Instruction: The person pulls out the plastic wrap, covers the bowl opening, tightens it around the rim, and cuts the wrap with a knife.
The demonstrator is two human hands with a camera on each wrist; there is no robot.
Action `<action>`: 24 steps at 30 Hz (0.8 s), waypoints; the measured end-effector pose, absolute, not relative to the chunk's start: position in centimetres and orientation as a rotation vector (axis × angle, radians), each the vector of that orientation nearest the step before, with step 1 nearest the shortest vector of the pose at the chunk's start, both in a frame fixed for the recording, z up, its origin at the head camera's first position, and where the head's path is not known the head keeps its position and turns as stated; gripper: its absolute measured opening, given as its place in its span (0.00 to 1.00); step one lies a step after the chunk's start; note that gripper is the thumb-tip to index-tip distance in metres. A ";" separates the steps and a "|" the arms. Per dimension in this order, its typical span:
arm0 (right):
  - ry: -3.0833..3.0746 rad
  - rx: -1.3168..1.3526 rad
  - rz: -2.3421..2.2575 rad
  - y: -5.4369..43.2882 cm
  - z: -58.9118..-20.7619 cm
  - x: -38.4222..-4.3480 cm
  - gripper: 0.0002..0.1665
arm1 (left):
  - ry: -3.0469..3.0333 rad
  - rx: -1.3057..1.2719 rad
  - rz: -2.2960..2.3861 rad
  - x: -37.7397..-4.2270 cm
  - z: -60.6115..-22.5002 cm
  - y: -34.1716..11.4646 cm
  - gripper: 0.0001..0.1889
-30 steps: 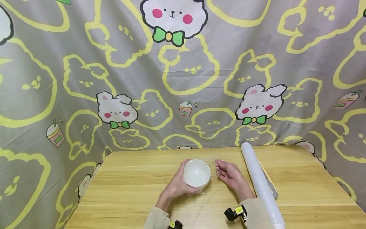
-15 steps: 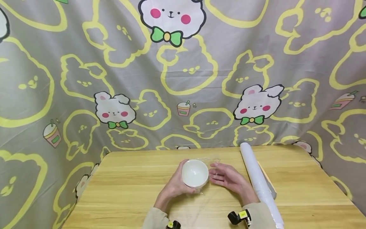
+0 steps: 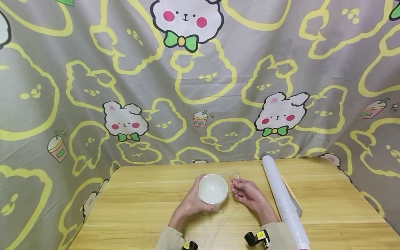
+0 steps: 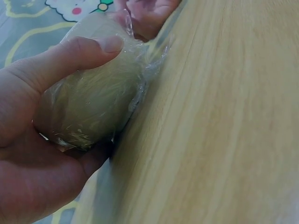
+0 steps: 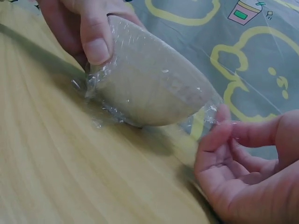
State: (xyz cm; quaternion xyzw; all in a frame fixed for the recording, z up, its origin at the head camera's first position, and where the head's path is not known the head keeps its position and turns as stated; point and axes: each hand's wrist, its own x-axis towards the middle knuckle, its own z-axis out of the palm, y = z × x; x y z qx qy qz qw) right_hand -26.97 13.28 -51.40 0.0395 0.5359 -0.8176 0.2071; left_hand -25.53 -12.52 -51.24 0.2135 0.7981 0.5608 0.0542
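My left hand (image 3: pixel 191 202) grips a white bowl (image 3: pixel 213 189) from its left side, thumb on the near side. The bowl is tilted slightly off the table, its opening toward the head camera. Clear cling film (image 4: pixel 148 70) wraps the outside of the bowl, crinkled and loose along its edge in the left wrist view. To the right of the bowl, my right hand (image 5: pixel 247 163) pinches a loose edge of the film between thumb and finger. How far the film reaches over the opening is hard to tell in the head view.
A long white roll of film (image 3: pixel 282 199) lies at the right of the wooden table (image 3: pixel 140 205). Partly hidden behind it is a flat grey and yellow object (image 3: pixel 296 204). A patterned curtain (image 3: pixel 156 83) hangs along the table's back.
My right hand moved left to the bowl with fingers spread, then drew back slightly right, its fingertips now pinching the film. My left hand keeps its grip on the bowl.
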 end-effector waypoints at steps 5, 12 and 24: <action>1.545 0.202 -2.270 13.3 -51.3 -27.1 0.31 | 2.423 0.649 1.698 -25.5 -51.3 -12.6 0.65; 1.553 0.206 -2.345 12.1 -50.6 -28.9 0.43 | 2.399 0.659 1.704 -25.7 -51.3 -12.9 0.66; 1.437 0.274 -2.506 11.5 -50.1 -30.5 0.21 | 2.397 0.677 1.706 -25.7 -51.5 -12.9 0.66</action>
